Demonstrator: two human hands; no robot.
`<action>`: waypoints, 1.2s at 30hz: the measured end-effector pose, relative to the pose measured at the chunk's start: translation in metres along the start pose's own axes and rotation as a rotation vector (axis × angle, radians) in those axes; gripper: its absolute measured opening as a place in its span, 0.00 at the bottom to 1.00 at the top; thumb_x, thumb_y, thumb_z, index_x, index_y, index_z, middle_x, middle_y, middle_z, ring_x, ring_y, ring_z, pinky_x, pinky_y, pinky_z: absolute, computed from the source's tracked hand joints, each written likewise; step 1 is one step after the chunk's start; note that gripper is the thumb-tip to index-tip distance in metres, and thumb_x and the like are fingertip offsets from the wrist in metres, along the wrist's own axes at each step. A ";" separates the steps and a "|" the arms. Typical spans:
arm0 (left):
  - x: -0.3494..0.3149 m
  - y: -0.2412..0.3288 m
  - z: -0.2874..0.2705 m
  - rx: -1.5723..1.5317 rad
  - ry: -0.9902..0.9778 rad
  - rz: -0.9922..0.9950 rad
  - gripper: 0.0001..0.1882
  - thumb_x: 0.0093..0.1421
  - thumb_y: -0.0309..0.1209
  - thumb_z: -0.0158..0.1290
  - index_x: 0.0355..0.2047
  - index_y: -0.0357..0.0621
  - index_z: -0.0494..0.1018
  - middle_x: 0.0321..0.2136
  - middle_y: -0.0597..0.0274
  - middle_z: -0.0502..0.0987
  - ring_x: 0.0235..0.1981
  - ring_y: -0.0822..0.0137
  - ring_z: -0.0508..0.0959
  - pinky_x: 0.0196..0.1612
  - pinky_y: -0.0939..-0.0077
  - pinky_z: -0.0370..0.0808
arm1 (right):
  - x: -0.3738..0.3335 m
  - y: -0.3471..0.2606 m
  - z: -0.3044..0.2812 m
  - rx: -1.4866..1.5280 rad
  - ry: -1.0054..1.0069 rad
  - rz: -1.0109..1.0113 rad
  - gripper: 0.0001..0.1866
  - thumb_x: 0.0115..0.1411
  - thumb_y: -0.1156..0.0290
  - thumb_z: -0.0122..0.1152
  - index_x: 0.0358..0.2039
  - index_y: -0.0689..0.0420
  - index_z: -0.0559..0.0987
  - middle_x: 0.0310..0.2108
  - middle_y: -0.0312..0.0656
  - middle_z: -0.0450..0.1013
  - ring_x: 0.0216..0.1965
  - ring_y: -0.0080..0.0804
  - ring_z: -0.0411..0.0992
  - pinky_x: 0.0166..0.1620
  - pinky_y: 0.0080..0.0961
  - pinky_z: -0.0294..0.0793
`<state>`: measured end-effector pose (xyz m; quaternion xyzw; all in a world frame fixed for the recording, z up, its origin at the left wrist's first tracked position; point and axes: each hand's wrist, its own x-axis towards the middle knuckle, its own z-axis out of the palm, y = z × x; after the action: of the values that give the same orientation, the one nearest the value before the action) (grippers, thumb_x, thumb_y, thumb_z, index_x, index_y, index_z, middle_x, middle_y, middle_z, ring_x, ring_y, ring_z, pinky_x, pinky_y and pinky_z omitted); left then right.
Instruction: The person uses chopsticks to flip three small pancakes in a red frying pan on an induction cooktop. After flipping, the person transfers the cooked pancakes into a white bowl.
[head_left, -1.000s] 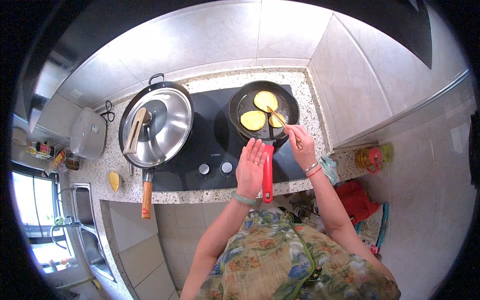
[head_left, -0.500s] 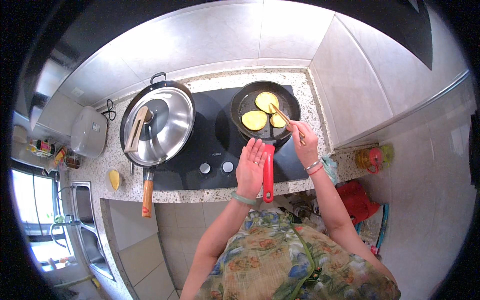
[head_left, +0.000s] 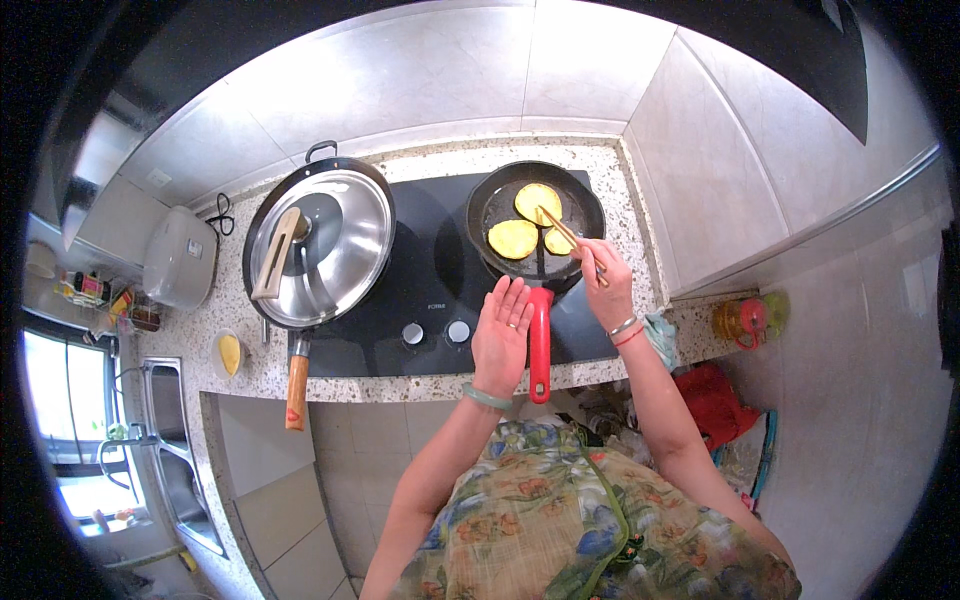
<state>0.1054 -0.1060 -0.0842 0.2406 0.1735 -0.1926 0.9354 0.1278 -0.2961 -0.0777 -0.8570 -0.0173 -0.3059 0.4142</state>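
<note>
A black frying pan (head_left: 583, 190) with a red handle (head_left: 540, 345) stands on the right side of the cooktop. Three yellow pancakes lie in it: the far pancake (head_left: 533, 197), the left pancake (head_left: 512, 239) and a smaller right pancake (head_left: 556, 241). My right hand (head_left: 605, 275) grips wooden chopsticks (head_left: 562, 229), whose tips reach the near edge of the far pancake. Palm up, with fingers stretched out, my left hand (head_left: 501, 340) is held just left of the red handle and holds nothing.
A lidded wok (head_left: 325, 255) with a wooden handle (head_left: 297, 385) sits on the left of the black cooktop (head_left: 430, 275). Left of it are a white bowl (head_left: 226, 355) with yellow contents and a white appliance (head_left: 180, 258). A sink (head_left: 165, 400) lies farther left. Bottles (head_left: 750, 318) stand at right.
The view has shifted slightly, so the pans sit a little farther right in it. Both hands keep nearly the same pose, and the chopstick tips stay at the far pancake.
</note>
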 end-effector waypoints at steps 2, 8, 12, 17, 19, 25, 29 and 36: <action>0.000 0.000 0.001 0.002 -0.001 -0.006 0.24 0.74 0.42 0.38 0.64 0.42 0.62 0.60 0.59 0.69 0.62 0.64 0.68 0.65 0.67 0.62 | -0.002 0.004 0.000 -0.018 -0.012 0.000 0.08 0.65 0.79 0.53 0.40 0.64 0.80 0.35 0.45 0.78 0.35 0.34 0.79 0.40 0.27 0.78; -0.001 -0.001 0.004 0.007 0.013 -0.021 0.24 0.74 0.42 0.38 0.64 0.42 0.61 0.61 0.58 0.69 0.62 0.63 0.67 0.66 0.67 0.62 | 0.001 -0.001 -0.005 0.031 0.002 0.049 0.08 0.65 0.77 0.54 0.40 0.64 0.80 0.35 0.46 0.77 0.35 0.37 0.78 0.40 0.28 0.78; -0.002 -0.002 0.003 0.010 0.010 -0.018 0.24 0.74 0.41 0.38 0.64 0.41 0.61 0.61 0.58 0.68 0.63 0.63 0.67 0.66 0.66 0.61 | 0.005 0.002 -0.007 -0.016 0.025 0.018 0.07 0.65 0.76 0.55 0.40 0.63 0.79 0.35 0.47 0.76 0.34 0.40 0.78 0.39 0.30 0.77; -0.003 -0.002 0.003 0.013 0.012 -0.017 0.24 0.74 0.41 0.38 0.64 0.41 0.61 0.61 0.58 0.68 0.62 0.63 0.67 0.66 0.66 0.62 | 0.000 0.016 -0.005 -0.033 -0.006 0.022 0.07 0.65 0.76 0.55 0.41 0.63 0.80 0.35 0.48 0.76 0.35 0.41 0.77 0.39 0.31 0.77; -0.002 0.000 0.000 0.018 0.011 -0.010 0.24 0.74 0.41 0.38 0.64 0.41 0.62 0.60 0.58 0.69 0.62 0.64 0.68 0.66 0.66 0.62 | 0.003 0.007 -0.005 -0.002 0.004 0.062 0.08 0.65 0.76 0.55 0.41 0.63 0.80 0.35 0.48 0.76 0.35 0.41 0.77 0.39 0.31 0.77; -0.001 0.000 -0.002 0.004 0.005 -0.012 0.24 0.74 0.42 0.37 0.64 0.41 0.62 0.60 0.58 0.69 0.62 0.64 0.68 0.66 0.66 0.62 | 0.017 0.003 0.016 0.007 0.013 -0.013 0.08 0.65 0.78 0.55 0.42 0.63 0.80 0.36 0.45 0.77 0.34 0.35 0.79 0.39 0.28 0.78; -0.003 0.002 0.001 0.009 0.008 -0.012 0.24 0.74 0.42 0.37 0.63 0.42 0.62 0.60 0.59 0.69 0.62 0.64 0.68 0.66 0.67 0.62 | 0.017 0.014 0.028 -0.041 -0.060 -0.033 0.08 0.65 0.74 0.57 0.43 0.59 0.80 0.39 0.48 0.75 0.37 0.46 0.77 0.40 0.32 0.78; -0.005 0.008 -0.004 0.017 0.034 0.008 0.24 0.74 0.42 0.37 0.64 0.42 0.62 0.60 0.59 0.69 0.62 0.64 0.68 0.66 0.67 0.62 | 0.027 0.007 0.026 -0.075 -0.031 -0.049 0.08 0.66 0.76 0.55 0.43 0.61 0.80 0.39 0.46 0.76 0.37 0.36 0.79 0.39 0.27 0.79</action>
<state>0.1039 -0.0963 -0.0823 0.2522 0.1867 -0.1862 0.9311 0.1645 -0.2880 -0.0801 -0.8759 -0.0334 -0.3033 0.3738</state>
